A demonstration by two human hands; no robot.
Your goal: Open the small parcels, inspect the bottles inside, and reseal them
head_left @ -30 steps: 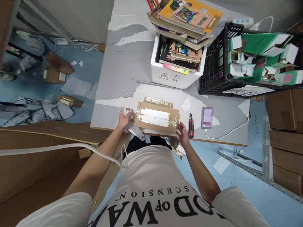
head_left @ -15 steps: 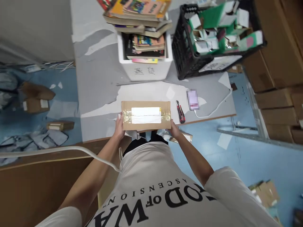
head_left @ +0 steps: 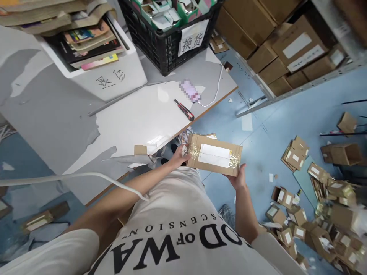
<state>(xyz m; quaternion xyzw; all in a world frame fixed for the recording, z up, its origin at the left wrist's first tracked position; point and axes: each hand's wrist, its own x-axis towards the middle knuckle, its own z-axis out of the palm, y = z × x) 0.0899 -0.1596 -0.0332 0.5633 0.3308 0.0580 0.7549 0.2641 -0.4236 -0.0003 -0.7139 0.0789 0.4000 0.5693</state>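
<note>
A flat brown cardboard box [head_left: 215, 169] with a white label and shiny tape at both ends is held over the floor, just past the table's edge. My left hand [head_left: 181, 156] grips its left end, with a bit of crumpled white material by the fingers. The right end rests in my right hand [head_left: 240, 176], thumb along the side and fingers hidden beneath. On the table [head_left: 132, 114] near its edge lies a red and black utility knife [head_left: 184, 110]. Beside it is a blurred-out pinkish device [head_left: 190, 91] with a white cable.
A white foam bin [head_left: 123, 82] of books and a black crate [head_left: 164, 53] of small boxes stand on the table. Shelving [head_left: 301, 89] with cartons is at upper right. Opened cardboard boxes [head_left: 318, 233] litter the blue floor at right. A white cord [head_left: 94, 175] crosses my left arm.
The box has moved right, off the table's front edge and over the floor, still in both hands. My view has turned to the right, showing more floor and shelving.
</note>
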